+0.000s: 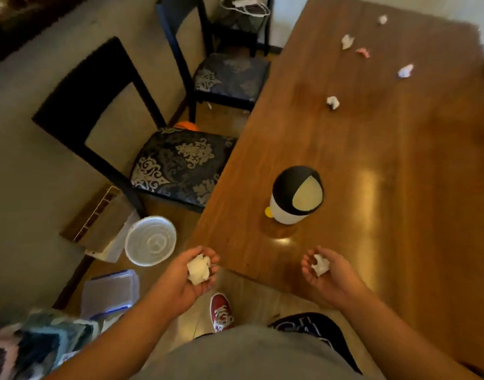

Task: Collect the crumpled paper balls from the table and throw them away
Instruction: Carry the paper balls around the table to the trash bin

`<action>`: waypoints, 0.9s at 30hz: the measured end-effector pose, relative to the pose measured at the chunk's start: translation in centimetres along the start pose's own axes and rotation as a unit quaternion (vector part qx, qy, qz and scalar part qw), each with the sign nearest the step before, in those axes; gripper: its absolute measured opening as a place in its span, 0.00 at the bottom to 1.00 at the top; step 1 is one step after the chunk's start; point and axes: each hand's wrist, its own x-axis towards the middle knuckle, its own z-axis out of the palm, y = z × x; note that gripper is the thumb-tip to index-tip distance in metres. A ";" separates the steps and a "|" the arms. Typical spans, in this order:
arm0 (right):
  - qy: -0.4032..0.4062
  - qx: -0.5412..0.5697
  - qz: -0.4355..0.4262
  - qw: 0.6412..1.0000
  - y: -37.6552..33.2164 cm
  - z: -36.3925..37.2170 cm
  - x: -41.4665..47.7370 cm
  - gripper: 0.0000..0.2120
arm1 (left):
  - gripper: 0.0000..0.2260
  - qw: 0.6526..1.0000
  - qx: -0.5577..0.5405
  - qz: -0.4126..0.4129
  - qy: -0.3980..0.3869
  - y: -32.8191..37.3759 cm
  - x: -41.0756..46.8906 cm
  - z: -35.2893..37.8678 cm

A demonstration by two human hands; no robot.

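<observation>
My left hand [193, 278] is palm up just off the table's near left corner, its fingers curled round a white crumpled paper ball [198, 269]. My right hand [324, 272], also palm up over the table's near edge, cups a smaller white paper ball [321, 265]. Several more paper balls lie far out on the wooden table [386, 160]: one white [333, 102], one bluish white [405, 70], one pink [363, 52], others white [347, 41] behind them. A penguin-shaped mini bin [295, 194] with a black swing lid stands on the table ahead of my hands.
A white mesh wastebasket [150, 244] stands on the floor left of the table corner. Two dark chairs [177, 165] with patterned seats line the table's left side. Plastic folders [109, 293] and boxes lie on the floor. My red shoe [221, 312] is below.
</observation>
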 end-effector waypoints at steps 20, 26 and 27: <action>0.142 -0.304 -0.497 0.800 -5.4 5.6 1.9 0.25 | 0.13 0.989 0.129 -0.037 -0.058 5.4 3.3 9.1; 0.201 -0.347 -0.439 0.804 -4.7 -3.0 2.8 0.25 | 0.12 0.942 0.322 0.045 -0.084 4.2 2.5 12.2; 0.202 -0.356 -0.426 0.807 -4.3 -4.3 2.9 0.24 | 0.11 0.911 0.393 0.074 -0.102 3.9 2.3 13.4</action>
